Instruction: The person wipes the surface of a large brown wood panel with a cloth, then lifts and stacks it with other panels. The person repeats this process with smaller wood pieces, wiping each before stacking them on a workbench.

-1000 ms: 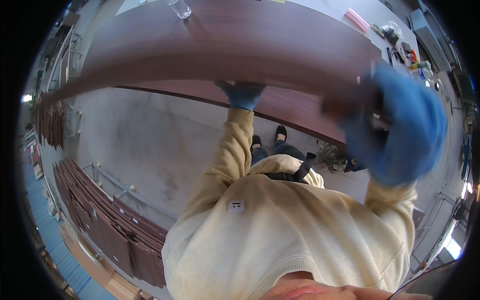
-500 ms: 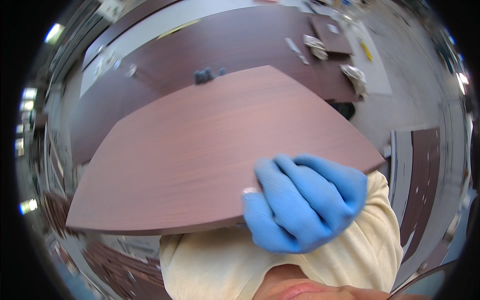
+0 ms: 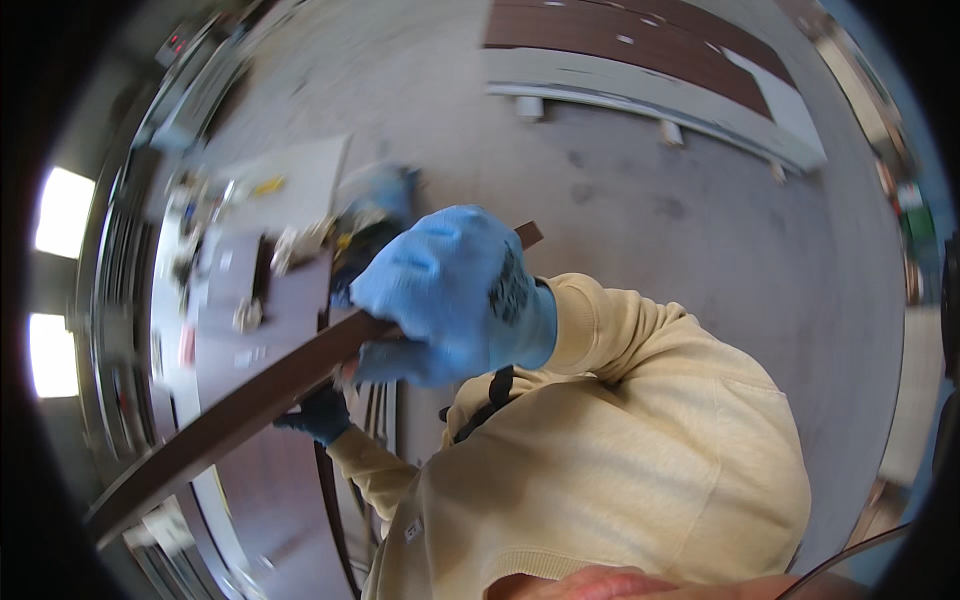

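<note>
A dark brown wooden panel [image 3: 245, 400] is turned nearly edge-on. It runs as a narrow, slightly curved strip from the middle of the head view down to the lower left. My right hand [image 3: 450, 300], in a light blue work glove, is closed over its upper edge near the right end. Lower down and farther off, my left hand [image 3: 322, 415] in a darker-looking glove supports the panel; its fingers point left and are partly hidden behind the strip. Most of the panel's broad face is out of sight.
On the left stands a worktable with dark brown boards [image 3: 225, 345], crumpled pale cloths [image 3: 300, 245] and a yellow tool [image 3: 270, 185]. Beside it is a blurred blue and dark bundle [image 3: 375, 205]. A low stack of brown and white panels [image 3: 640, 75] rests on blocks at the far right.
The panel has swung from lying flat, broad face up, to standing nearly edge-on at the left. My body has turned right, so the worktable now lies left and more floor shows.
</note>
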A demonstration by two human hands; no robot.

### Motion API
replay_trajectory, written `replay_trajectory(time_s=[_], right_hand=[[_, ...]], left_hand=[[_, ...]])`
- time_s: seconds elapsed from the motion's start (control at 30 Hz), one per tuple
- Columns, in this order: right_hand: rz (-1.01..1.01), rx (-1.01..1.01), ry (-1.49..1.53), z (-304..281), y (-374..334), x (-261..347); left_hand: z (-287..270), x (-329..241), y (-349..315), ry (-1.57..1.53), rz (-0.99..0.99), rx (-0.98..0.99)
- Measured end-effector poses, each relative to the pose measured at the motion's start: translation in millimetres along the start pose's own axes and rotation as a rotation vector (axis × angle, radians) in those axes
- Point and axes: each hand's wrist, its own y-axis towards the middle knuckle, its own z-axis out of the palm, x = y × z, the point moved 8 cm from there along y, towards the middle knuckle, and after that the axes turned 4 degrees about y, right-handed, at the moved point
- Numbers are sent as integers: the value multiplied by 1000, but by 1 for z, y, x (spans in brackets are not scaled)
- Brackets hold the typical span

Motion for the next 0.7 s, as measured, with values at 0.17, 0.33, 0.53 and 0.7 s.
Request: replay_trajectory(time_s=[0.17,0.33,0.53,0.7], right_hand=[[345,-219,-209,-174,-65,-109],[785,-432,-386,-308,-123,-191],[1053,-805,-529,-460,-211,-295],[1149,-990,-800,-608,-256,-341]], left_hand=[[116,151,66,344,-139,-371],[166,302,156,532,-396,-135],[223,565,239,706,-532,-20],[337,799,229,548,-1097,311]])
